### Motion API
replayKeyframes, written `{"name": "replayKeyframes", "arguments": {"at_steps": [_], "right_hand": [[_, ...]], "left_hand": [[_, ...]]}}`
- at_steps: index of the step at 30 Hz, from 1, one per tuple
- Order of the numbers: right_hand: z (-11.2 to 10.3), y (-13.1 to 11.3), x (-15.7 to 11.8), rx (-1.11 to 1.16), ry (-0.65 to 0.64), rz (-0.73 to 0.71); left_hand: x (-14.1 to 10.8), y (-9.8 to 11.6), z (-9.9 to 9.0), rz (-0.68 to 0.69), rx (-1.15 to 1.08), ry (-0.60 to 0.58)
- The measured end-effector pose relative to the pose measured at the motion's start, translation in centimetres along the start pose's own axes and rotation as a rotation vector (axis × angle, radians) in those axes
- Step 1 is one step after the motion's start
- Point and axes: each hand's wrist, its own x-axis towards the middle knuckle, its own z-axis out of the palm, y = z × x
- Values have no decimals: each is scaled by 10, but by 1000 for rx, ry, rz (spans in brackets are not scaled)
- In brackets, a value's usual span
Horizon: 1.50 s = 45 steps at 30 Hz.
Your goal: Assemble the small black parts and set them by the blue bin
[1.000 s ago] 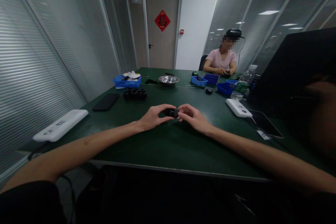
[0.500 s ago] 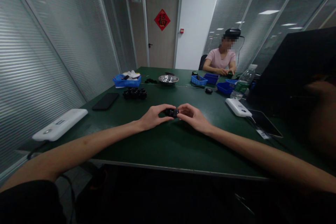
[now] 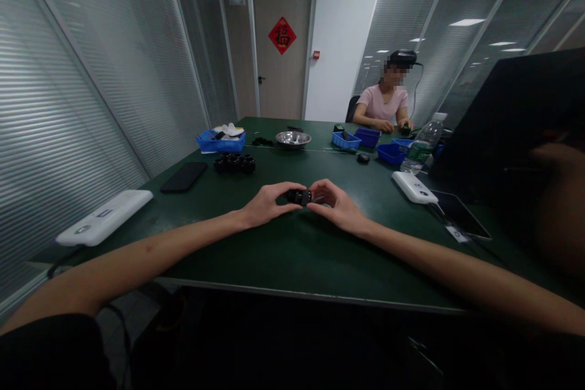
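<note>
Low over the green table (image 3: 256,259), my left hand (image 3: 267,202) grips a small black part (image 3: 299,197) between thumb and fingers. The part is short and blocky, with a rounded, ridged right end; its exact kind is too small to make out. My right hand (image 3: 337,206) closes on that right end, thumb below and fingertips above. A thin light-coloured bit shows by the right fingers, too blurred to name. Beyond my left hand sits a cluster of similar black parts (image 3: 235,163).
To the left lie a black phone (image 3: 184,177) and a white power bank (image 3: 105,217). Farther back stand a blue basket (image 3: 222,143) and a metal bowl (image 3: 293,140). Rightward are blue bins (image 3: 390,153), a water bottle (image 3: 423,145) and another power bank (image 3: 415,187). A co-worker (image 3: 382,106) sits across.
My right fingers have shifted slightly on the black part, the thumb moving a little left beneath it. My left hand stays in place. Across the table, the co-worker's hands have moved apart slightly.
</note>
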Motion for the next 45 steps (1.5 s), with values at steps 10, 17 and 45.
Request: {"name": "replayKeyframes", "arguments": {"at_steps": [10,17,45], "right_hand": [[-1,3,1,18,-18,82],[0,-1,-1,-40,21,-19],[0,0,-1,-87,15,-9]], "left_hand": [[-1,0,0,8,-4,16],[-1,-1,1,14,-2,16],[0,-1,2,36,0,34]]}}
